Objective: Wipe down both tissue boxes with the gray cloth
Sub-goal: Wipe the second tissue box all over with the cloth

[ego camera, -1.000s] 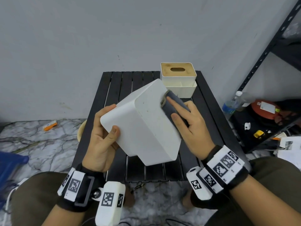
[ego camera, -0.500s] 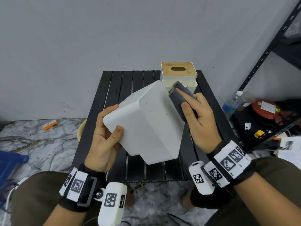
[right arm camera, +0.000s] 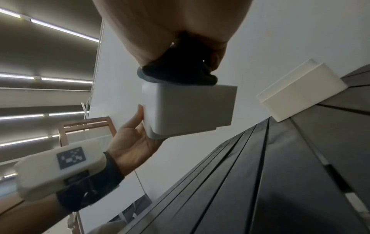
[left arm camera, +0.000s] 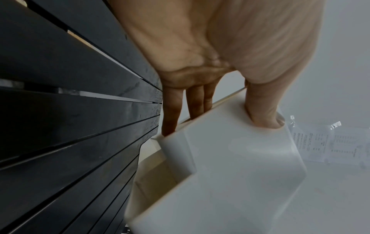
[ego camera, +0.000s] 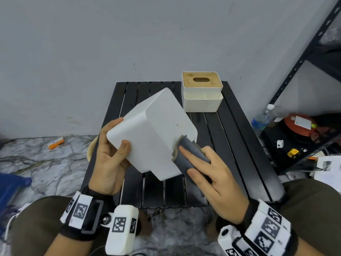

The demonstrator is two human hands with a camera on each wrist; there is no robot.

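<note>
My left hand (ego camera: 112, 156) holds a white tissue box (ego camera: 155, 130) tilted above the black slatted table (ego camera: 230, 145), thumb on its near face and fingers tucked behind its edge. In the left wrist view those fingers (left arm camera: 170, 114) reach inside the box (left arm camera: 240, 166). My right hand (ego camera: 212, 174) grips the folded gray cloth (ego camera: 190, 157) and presses it on the box's right side, near the lower corner. From the right wrist, the cloth (right arm camera: 176, 74) sits bunched on the box (right arm camera: 190, 110). A second tissue box (ego camera: 202, 89) with a wooden lid stands at the table's back.
A gray wall rises just behind the table. A black metal shelf (ego camera: 295, 71) stands at the right, with a water bottle (ego camera: 262, 119), a red object (ego camera: 299, 124) and small items on its low level. Marble floor (ego camera: 46, 163) lies to the left.
My right hand slid the cloth from the far end of the box's right side down to its near corner. The left hand kept its hold and tilted the box slightly.
</note>
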